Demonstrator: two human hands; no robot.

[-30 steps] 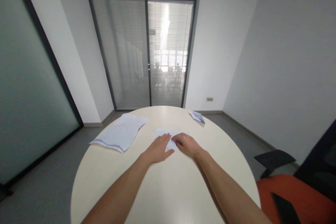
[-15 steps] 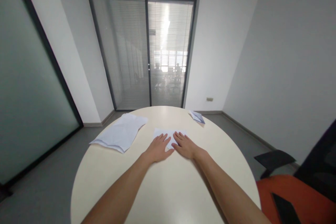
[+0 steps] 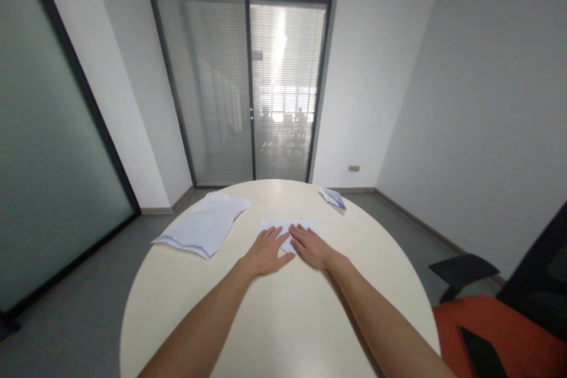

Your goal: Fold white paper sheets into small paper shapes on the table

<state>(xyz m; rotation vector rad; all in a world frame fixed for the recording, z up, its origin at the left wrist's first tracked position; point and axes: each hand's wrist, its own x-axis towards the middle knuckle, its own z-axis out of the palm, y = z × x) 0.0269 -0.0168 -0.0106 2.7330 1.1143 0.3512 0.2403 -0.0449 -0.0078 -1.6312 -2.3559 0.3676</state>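
A small white sheet of paper [image 3: 287, 244] lies flat on the round cream table [image 3: 283, 313], its lower part narrowing between my hands. My left hand [image 3: 267, 253] rests palm down over the paper's left side, fingers stretched forward and thumb pointing right. Over the right side, my right hand [image 3: 311, 247] lies flat as well, its fingers reaching up and left toward the middle. Both hands cover much of the paper, so its full outline is hidden.
Several larger white sheets [image 3: 208, 221] lie at the table's left edge. A folded piece of paper [image 3: 333, 198] sits at the far right edge. An orange chair [image 3: 487, 331] with black armrests stands on the right. Beyond the table is a glass door with blinds [image 3: 221, 94].
My right hand has slid slightly left across the paper, its fingertips now closer to my left hand. The left hand stays nearly in place.
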